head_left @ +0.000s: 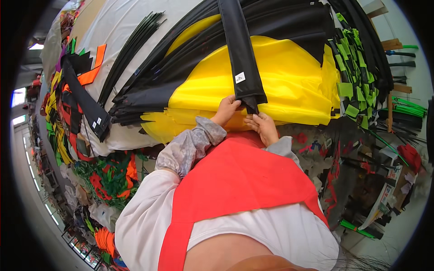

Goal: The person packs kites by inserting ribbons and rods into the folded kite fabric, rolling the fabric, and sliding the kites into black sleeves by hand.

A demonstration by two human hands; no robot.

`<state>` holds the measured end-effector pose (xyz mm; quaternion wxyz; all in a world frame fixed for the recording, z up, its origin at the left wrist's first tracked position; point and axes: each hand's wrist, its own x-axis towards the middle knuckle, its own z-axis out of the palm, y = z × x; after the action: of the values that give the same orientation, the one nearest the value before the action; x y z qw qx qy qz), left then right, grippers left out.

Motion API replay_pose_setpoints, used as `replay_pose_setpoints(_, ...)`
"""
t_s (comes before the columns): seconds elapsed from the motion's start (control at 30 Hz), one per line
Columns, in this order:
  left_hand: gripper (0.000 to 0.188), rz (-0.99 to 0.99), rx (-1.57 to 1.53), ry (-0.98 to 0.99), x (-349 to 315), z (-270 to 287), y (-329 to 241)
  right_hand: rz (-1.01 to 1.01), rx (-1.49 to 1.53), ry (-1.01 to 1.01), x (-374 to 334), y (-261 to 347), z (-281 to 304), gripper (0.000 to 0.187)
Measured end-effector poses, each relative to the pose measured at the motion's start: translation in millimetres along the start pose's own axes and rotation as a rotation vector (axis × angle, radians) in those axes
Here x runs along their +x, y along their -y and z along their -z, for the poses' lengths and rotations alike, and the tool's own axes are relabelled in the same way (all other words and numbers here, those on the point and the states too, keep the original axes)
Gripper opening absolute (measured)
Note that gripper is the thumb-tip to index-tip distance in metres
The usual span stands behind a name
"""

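A long black fabric strip (239, 49) with a small white label (239, 77) near its end lies across a wide heap of yellow fabric (289, 77) and black fabric (194, 72). Its near end hangs at the heap's front edge, close to my body. My left hand (226, 110) pinches the left corner of that end between thumb and fingers. With its fingers bent together, my right hand (263, 127) grips a narrow dark tab (251, 107) just under the strip's end.
A bundle of thin black strips (131, 49) lies on the white cloth (181, 9) at left. Beside it is a shorter labelled black piece (86, 99). Lime-green and black strips (355, 67) drape over the right side. Colourful scraps (106, 178) pile up at lower left.
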<state>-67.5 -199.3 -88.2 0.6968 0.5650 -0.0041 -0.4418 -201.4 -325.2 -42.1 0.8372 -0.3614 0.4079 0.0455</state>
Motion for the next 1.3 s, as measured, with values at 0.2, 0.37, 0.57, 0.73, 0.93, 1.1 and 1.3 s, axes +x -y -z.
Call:
replay_pose_setpoints(0.2, 0.015, -0.277, 0.668, 0.098, -36, -3, 8, 0.055, -0.178, -0.353, 54, 9, -34, 0.016)
replay_pose_setpoints(0.37, 0.032, 0.205, -0.17, 0.115, -41, 14, -22, 0.018, -0.383, -0.007, 7, 30, -24, 0.012)
replay_pose_setpoints(0.57, 0.036, 0.28, -0.231, 0.058, -15, 8, -26, 1.154, -1.293, -0.326, 8, 30, 4, 0.015)
replay_pose_setpoints(0.73, 0.034, 0.358, -0.144, 0.021, -9, 5, -43, 0.468, -0.766, 0.033, 51, 49, 19, 0.016)
replay_pose_setpoints(0.93, 0.032, 0.204, -0.049, -0.069, -4, -4, -42, 0.541, -0.902, -0.287, 54, 63, -14, 0.039)
replay_pose_setpoints(1.1, 0.028, 0.003, 0.523, 0.128, -9, -52, -57, 0.407, -0.6, -0.197, 117, 75, -41, 0.042)
replay_pose_setpoints(1.3, 0.041, 0.104, 0.264, 0.235, -40, -4, -87, 0.596, -0.209, -0.254, 34, 147, 19, 0.038)
